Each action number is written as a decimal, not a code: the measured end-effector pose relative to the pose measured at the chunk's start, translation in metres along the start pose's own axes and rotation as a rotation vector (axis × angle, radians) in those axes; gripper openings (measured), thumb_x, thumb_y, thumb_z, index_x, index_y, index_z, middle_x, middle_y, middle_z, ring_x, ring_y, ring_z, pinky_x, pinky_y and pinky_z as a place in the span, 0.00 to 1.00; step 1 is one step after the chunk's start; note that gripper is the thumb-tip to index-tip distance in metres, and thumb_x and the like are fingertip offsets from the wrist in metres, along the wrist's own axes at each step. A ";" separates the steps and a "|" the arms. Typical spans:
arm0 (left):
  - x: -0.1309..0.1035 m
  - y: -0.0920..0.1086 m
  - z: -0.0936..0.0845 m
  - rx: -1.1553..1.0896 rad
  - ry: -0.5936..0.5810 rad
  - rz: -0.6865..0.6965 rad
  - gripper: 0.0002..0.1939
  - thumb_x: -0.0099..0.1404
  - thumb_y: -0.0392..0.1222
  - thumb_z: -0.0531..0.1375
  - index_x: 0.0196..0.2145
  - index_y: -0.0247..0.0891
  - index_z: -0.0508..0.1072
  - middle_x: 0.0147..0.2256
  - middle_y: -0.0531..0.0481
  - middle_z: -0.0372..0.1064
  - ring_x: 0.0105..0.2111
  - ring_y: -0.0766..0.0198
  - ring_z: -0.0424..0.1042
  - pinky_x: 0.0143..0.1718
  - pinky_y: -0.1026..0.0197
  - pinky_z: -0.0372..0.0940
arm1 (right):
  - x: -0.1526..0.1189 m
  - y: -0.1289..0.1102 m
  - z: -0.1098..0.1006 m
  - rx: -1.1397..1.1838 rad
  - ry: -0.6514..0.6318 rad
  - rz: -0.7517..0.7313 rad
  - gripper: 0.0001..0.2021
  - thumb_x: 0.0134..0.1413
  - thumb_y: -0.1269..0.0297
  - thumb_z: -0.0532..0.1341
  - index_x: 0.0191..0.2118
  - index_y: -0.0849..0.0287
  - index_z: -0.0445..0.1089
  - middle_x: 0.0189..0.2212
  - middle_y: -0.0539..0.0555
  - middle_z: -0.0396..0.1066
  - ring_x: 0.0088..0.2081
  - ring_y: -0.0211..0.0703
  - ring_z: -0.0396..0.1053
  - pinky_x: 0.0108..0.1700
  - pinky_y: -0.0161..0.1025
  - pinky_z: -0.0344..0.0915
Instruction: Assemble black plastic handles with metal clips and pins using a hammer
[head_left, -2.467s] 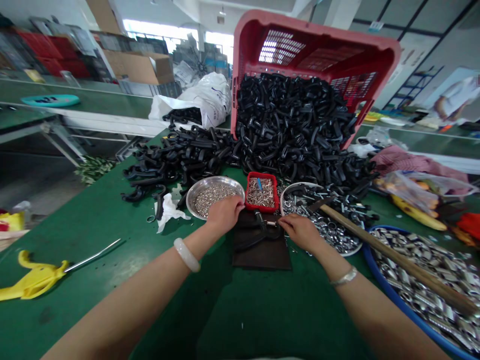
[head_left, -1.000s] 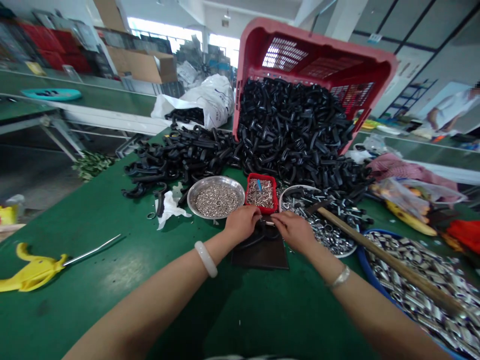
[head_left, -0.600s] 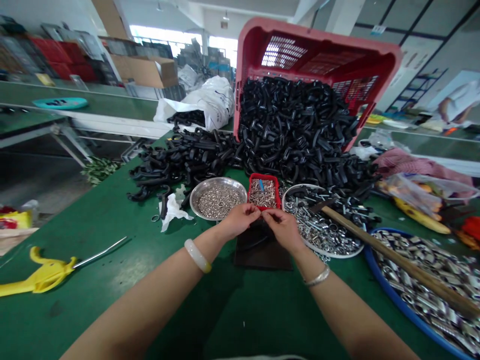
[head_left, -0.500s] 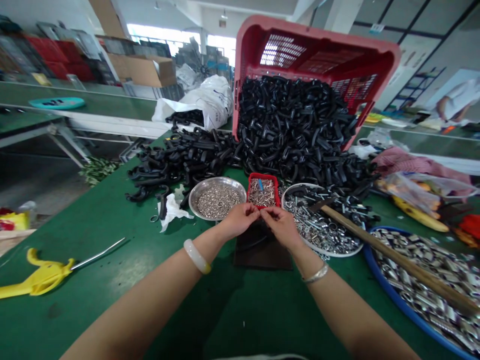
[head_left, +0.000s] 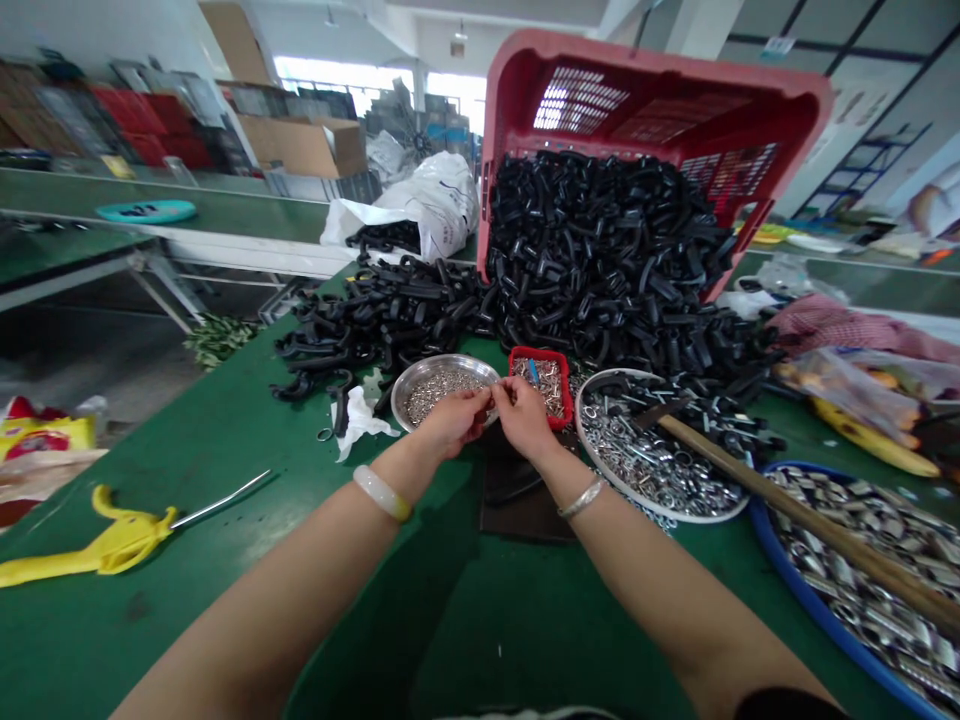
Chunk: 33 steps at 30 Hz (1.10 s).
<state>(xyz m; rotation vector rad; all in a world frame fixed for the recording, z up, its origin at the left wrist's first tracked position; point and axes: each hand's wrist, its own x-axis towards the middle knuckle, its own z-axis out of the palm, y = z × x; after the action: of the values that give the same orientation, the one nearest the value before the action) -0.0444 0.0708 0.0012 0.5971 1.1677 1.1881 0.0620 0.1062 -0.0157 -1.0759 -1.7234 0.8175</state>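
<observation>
My left hand (head_left: 454,421) and my right hand (head_left: 523,414) meet fingertip to fingertip just over the right rim of a round metal dish (head_left: 409,378) of small metal pieces. Both are closed in a pinch; whatever sits between the fingertips is too small to make out. Right behind my right hand stands a small red basket (head_left: 568,385) with little metal pins and a blue item. Below the hands lies a dark flat plate (head_left: 517,510) with a black curved part (head_left: 517,482) on it, partly covered by my right wrist.
A red crate (head_left: 660,65) tipped on its side spills black curved parts (head_left: 600,250) across the back. To the right are a white tray (head_left: 697,518) of metal hardware, a wooden-handled hammer (head_left: 750,470) and a blue basin (head_left: 780,560) of metal sleeves. A yellow-handled tool (head_left: 131,540) lies left.
Both hands, still pinched together, have shifted left from in front of the red basket to the metal dish's right rim. The whole view has swung slightly left.
</observation>
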 end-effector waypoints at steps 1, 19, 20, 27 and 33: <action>0.002 0.002 -0.003 0.016 0.018 0.008 0.08 0.55 0.43 0.59 0.26 0.35 0.66 0.18 0.57 0.58 0.16 0.76 0.55 0.17 0.71 0.51 | 0.004 -0.001 0.005 -0.014 -0.008 -0.002 0.06 0.50 0.63 0.54 0.28 0.59 0.64 0.25 0.51 0.68 0.29 0.40 0.66 0.35 0.38 0.63; 0.027 0.006 -0.055 1.001 0.284 0.479 0.09 0.49 0.46 0.62 0.28 0.41 0.76 0.27 0.50 0.72 0.27 0.62 0.67 0.30 0.64 0.57 | -0.018 0.010 -0.052 -0.351 -0.148 -0.081 0.07 0.53 0.64 0.52 0.31 0.59 0.63 0.27 0.52 0.67 0.30 0.39 0.64 0.34 0.36 0.59; 0.025 0.007 -0.054 1.003 0.279 0.483 0.09 0.48 0.46 0.63 0.28 0.41 0.76 0.26 0.50 0.72 0.27 0.63 0.67 0.30 0.64 0.57 | -0.024 0.012 -0.063 -0.416 -0.194 -0.091 0.06 0.53 0.65 0.52 0.30 0.59 0.63 0.26 0.51 0.66 0.29 0.39 0.64 0.33 0.36 0.58; 0.003 -0.006 -0.024 0.904 0.068 0.569 0.08 0.52 0.43 0.60 0.30 0.39 0.73 0.27 0.52 0.71 0.27 0.66 0.68 0.30 0.65 0.60 | -0.058 0.018 -0.097 -0.640 -0.387 -0.080 0.05 0.53 0.69 0.51 0.30 0.60 0.63 0.29 0.53 0.66 0.32 0.40 0.63 0.35 0.35 0.58; -0.023 -0.025 0.001 0.450 -0.124 0.274 0.07 0.55 0.33 0.57 0.34 0.35 0.69 0.28 0.51 0.70 0.28 0.70 0.69 0.28 0.67 0.63 | -0.059 0.017 -0.082 -0.708 -0.399 -0.083 0.05 0.53 0.71 0.52 0.31 0.60 0.64 0.31 0.54 0.66 0.34 0.40 0.63 0.38 0.36 0.58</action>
<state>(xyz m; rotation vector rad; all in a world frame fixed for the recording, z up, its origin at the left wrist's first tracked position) -0.0321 0.0421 -0.0115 1.1861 1.2826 1.0980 0.1556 0.0646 -0.0216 -1.3402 -2.4820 0.3737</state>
